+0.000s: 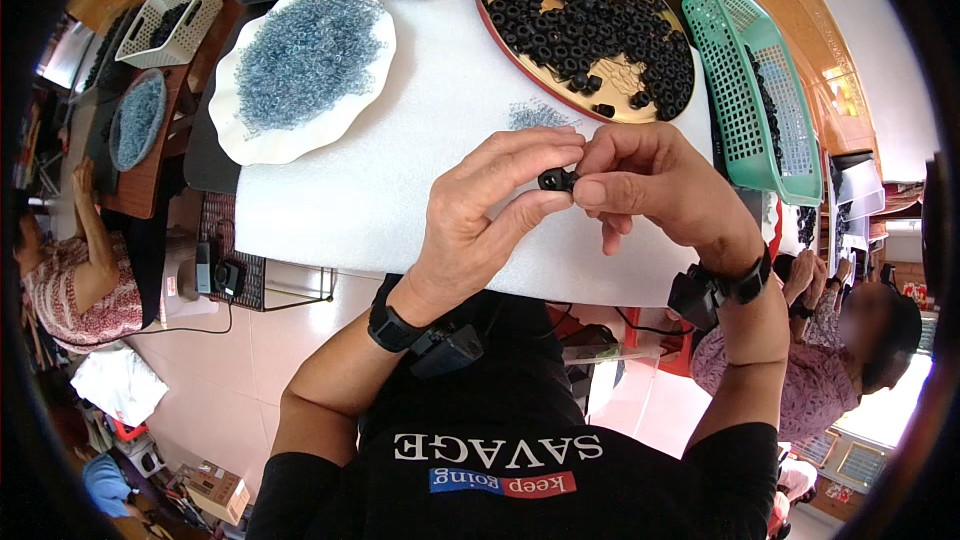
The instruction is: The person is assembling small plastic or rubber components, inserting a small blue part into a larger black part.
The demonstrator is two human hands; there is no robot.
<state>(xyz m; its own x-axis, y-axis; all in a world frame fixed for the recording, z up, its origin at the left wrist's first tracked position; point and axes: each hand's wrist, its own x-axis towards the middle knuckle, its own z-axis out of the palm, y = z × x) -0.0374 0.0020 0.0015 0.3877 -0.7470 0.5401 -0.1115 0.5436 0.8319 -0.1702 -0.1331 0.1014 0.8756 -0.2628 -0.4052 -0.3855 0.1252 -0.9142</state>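
A small black ring-shaped part (556,180) is pinched between the fingertips of both hands above the white table (400,170). My left hand (480,210) grips it from the left with thumb and fingers. My right hand (650,180) meets it from the right, thumb and forefinger on it. Each wrist wears a black band with a small device. Behind the hands, a round gold tray (620,75) holds several black rings like the held one. A small heap of thin blue-grey rings (537,116) lies just beyond my fingers.
A white wavy plate (240,140) heaped with blue-grey rings sits at the back left. A green plastic basket (760,90) stands at the right edge. Dark bins sit at the far edge. One person sits at the left, another at the right.
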